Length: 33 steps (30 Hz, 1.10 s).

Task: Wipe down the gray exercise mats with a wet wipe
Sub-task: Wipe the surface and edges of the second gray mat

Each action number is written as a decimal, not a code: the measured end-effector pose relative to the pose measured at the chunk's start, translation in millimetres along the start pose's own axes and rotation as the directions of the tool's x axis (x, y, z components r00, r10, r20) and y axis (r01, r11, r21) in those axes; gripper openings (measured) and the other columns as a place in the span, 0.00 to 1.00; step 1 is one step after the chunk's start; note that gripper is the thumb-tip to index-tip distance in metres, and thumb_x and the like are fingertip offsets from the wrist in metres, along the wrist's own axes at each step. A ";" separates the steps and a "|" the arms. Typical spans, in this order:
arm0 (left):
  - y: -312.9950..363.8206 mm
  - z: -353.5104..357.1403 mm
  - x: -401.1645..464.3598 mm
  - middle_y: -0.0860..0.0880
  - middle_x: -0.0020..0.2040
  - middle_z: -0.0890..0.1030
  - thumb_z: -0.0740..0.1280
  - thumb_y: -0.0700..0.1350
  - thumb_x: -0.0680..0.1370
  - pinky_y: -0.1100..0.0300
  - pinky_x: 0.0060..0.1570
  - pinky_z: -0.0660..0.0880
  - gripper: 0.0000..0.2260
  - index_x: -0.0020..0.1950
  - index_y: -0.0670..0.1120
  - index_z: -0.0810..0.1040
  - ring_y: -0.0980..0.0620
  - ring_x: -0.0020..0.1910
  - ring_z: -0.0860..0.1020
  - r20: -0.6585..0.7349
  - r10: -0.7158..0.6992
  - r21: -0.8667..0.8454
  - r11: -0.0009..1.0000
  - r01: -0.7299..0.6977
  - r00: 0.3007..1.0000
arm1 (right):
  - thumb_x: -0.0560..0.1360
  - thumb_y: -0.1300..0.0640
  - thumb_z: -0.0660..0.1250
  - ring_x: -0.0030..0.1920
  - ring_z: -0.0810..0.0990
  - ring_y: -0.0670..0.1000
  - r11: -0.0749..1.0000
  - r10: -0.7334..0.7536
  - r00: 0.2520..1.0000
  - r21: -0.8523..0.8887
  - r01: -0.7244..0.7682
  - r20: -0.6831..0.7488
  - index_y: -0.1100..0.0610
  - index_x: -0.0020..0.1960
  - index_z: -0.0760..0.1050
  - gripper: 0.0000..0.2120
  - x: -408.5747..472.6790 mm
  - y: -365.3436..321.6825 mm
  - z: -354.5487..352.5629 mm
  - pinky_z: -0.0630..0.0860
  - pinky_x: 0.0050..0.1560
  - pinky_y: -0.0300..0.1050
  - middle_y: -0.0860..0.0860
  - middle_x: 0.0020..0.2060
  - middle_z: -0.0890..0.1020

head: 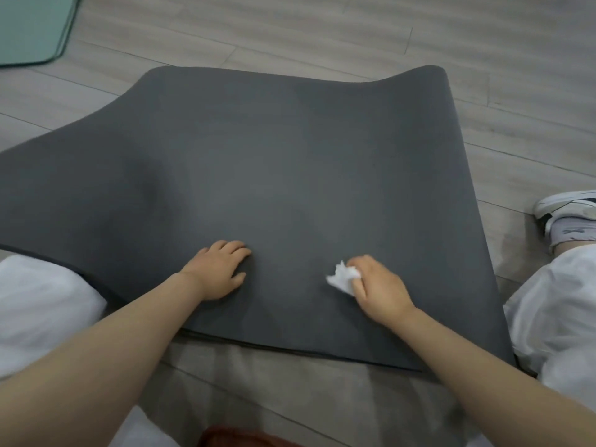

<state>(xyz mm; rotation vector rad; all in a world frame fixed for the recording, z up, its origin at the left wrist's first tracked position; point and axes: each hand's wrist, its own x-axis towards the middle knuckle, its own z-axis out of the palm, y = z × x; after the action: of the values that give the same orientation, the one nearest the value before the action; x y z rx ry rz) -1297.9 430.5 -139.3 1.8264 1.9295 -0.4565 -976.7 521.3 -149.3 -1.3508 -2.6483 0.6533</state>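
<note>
Two hands down on gray mat [258, 175], near its closest edge. Left hand [217, 272] flat, fingers spread and straight, pressing the surface, holding nothing. Right hand [377, 288] curled around crumpled white wet wipe [343, 277], wipe bunched against the mat and sticking out on the thumb side, between the two hands.

Mat spread on wood-look floor [483, 43], long axis running away from the body; far end humped and curled up at the right corner. Second layer edge visible beneath the near edge, likely another mat under it. Left side draped over a white-trousered knee [42, 301]; other leg and sneaker [567, 211] off the right edge. Teal mat [29, 27] at far left corner of floor, well apart.

Key relation: nearly all unwiped-looking surface lies ahead of the hands, along the long axis. Wipe hand nearer the right edge, left hand nearer the middle. Judged step: wiping the near strip, left hand anchoring. Next strokes probably call for a forward reach; far curled end may lift or slide unless held.
</note>
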 end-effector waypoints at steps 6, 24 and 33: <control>1.6 -4.7 54.1 0.49 0.81 0.49 0.56 0.55 0.83 0.43 0.77 0.50 0.27 0.80 0.53 0.53 0.44 0.80 0.48 -0.083 -0.126 -0.143 0.983 0.113 0.989 | 0.75 0.64 0.57 0.45 0.75 0.58 0.911 0.362 0.896 0.302 -0.282 -0.257 0.58 0.51 0.72 0.08 125.0 -3.1 -16.0 0.69 0.42 0.47 0.55 0.49 0.75; -9.7 45.2 89.3 0.51 0.79 0.61 0.48 0.56 0.81 0.46 0.77 0.48 0.25 0.78 0.54 0.63 0.47 0.79 0.56 -0.460 -0.225 -0.303 0.949 0.087 0.859 | 0.74 0.66 0.59 0.52 0.77 0.59 0.950 -0.311 0.950 0.022 0.312 -0.025 0.60 0.51 0.81 0.12 262.7 -76.0 67.7 0.74 0.53 0.51 0.55 0.51 0.82; -5.5 45.5 92.2 0.50 0.78 0.64 0.48 0.56 0.80 0.44 0.76 0.50 0.26 0.77 0.52 0.66 0.45 0.78 0.58 -0.480 -0.250 -0.301 0.947 0.110 0.841 | 0.70 0.69 0.59 0.40 0.77 0.69 0.764 0.496 0.822 -0.311 -0.566 -0.279 0.67 0.47 0.80 0.12 103.2 177.1 -76.8 0.75 0.42 0.56 0.70 0.41 0.79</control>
<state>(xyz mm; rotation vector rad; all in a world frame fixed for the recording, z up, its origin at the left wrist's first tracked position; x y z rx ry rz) -1301.9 484.6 -226.9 1.7081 2.3885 0.2656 -885.0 719.4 -164.5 -2.1992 -2.3057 0.0189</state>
